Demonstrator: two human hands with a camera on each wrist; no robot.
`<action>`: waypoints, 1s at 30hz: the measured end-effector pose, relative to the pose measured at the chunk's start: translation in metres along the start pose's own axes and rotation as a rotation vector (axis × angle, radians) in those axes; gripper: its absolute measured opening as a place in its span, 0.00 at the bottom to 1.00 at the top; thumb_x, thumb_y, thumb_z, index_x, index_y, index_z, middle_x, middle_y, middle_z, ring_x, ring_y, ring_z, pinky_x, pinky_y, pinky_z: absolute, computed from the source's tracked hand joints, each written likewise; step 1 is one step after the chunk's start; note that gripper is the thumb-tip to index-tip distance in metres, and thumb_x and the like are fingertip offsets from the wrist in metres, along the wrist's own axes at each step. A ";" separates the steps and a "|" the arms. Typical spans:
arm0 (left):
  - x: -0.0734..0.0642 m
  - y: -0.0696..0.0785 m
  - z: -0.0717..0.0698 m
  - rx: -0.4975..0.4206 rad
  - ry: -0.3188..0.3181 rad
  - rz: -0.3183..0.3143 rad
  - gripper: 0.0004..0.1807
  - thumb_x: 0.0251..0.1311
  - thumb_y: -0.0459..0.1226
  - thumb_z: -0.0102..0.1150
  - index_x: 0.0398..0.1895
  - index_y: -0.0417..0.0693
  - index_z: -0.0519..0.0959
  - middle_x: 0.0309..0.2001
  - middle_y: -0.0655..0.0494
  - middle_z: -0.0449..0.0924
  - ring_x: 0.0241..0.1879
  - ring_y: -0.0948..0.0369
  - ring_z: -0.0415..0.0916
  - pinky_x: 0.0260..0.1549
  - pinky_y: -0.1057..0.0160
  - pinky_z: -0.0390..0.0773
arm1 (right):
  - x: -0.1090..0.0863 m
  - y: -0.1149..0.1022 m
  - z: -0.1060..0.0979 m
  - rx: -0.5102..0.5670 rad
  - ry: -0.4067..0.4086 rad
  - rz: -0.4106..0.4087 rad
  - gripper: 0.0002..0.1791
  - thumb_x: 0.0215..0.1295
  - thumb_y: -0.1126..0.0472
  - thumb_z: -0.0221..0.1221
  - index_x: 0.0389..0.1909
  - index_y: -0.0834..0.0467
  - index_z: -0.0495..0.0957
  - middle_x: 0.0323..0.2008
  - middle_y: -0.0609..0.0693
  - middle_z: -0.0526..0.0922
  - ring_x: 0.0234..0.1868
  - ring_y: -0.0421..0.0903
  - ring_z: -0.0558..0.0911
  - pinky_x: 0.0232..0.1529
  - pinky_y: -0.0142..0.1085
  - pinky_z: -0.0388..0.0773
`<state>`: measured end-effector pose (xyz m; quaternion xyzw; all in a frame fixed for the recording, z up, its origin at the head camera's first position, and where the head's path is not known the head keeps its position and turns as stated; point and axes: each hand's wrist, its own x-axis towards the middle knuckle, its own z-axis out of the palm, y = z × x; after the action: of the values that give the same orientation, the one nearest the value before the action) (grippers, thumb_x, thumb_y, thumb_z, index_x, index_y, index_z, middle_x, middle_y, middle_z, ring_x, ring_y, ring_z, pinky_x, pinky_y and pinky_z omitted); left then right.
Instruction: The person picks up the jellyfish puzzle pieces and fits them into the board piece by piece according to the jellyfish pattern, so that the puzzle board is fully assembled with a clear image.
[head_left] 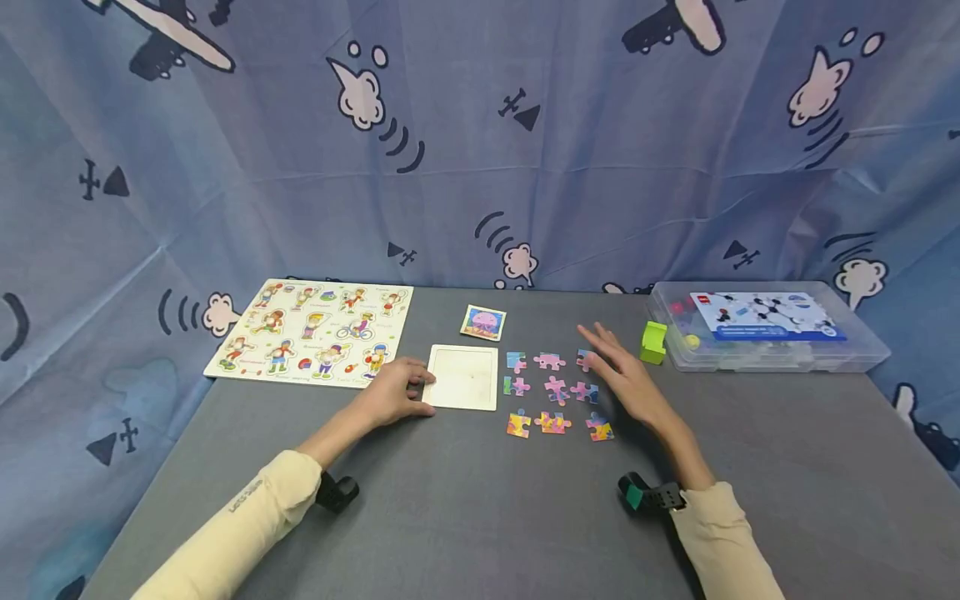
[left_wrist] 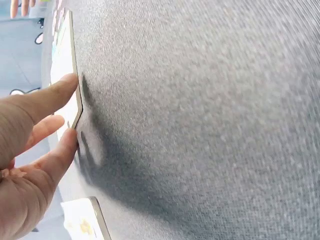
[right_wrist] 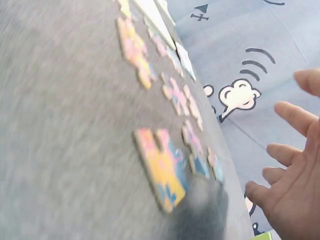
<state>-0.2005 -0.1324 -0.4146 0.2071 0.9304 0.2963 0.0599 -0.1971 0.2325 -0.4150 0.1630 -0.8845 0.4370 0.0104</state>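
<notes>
A white square puzzle tray (head_left: 461, 377) lies flat at the middle of the table, its inside bare. My left hand (head_left: 396, 392) touches the tray's near left corner; in the left wrist view, thumb and finger rest against the edge of the tray (left_wrist: 65, 55). To the tray's right, jigsaw pieces (head_left: 552, 423) in pink, yellow and blue lie spread in loose rows. My right hand (head_left: 624, 375) is over the right end of these rows, fingers spread, holding nothing. It partly covers an upper right piece (head_left: 583, 359). In the right wrist view, a yellow and pink piece (right_wrist: 161, 167) is nearest.
Behind the tray lies a small picture card (head_left: 483, 322) with a pink figure. A large board (head_left: 311, 333) of cartoon children is at the left. A green block (head_left: 653, 342) stands beside a clear plastic case (head_left: 772, 354) at the right. A patterned curtain (head_left: 450, 167) hangs behind.
</notes>
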 end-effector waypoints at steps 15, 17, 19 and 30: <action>0.010 0.004 0.007 -0.017 0.114 -0.049 0.27 0.38 0.31 0.78 0.45 0.30 0.81 0.50 0.38 0.79 0.46 0.50 0.80 0.45 0.56 0.78 | 0.024 0.001 0.018 0.231 -0.072 0.024 0.26 0.71 0.59 0.55 0.65 0.65 0.66 0.63 0.65 0.70 0.63 0.59 0.70 0.62 0.53 0.65; 0.011 0.004 0.008 -0.015 0.115 -0.069 0.26 0.38 0.31 0.78 0.45 0.31 0.82 0.52 0.38 0.79 0.47 0.50 0.80 0.46 0.55 0.77 | 0.028 0.002 0.022 0.235 -0.069 0.010 0.25 0.69 0.62 0.56 0.63 0.67 0.68 0.61 0.66 0.72 0.61 0.60 0.73 0.61 0.52 0.66; 0.012 0.004 0.008 -0.008 0.111 -0.077 0.17 0.38 0.31 0.78 0.35 0.34 0.84 0.52 0.39 0.79 0.48 0.49 0.80 0.47 0.54 0.77 | 0.033 0.003 0.025 0.223 -0.060 -0.009 0.23 0.68 0.65 0.57 0.62 0.70 0.69 0.58 0.68 0.73 0.59 0.61 0.74 0.60 0.54 0.67; 0.014 0.007 0.002 0.018 0.086 -0.083 0.14 0.38 0.32 0.78 0.30 0.35 0.85 0.50 0.39 0.80 0.50 0.49 0.78 0.52 0.53 0.74 | 0.053 0.003 0.034 0.241 -0.085 -0.049 0.22 0.61 0.72 0.61 0.57 0.72 0.73 0.54 0.69 0.76 0.54 0.62 0.78 0.49 0.32 0.77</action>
<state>-0.2107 -0.1201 -0.4121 0.1558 0.9425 0.2941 0.0301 -0.2445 0.1930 -0.4300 0.2031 -0.8210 0.5324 -0.0363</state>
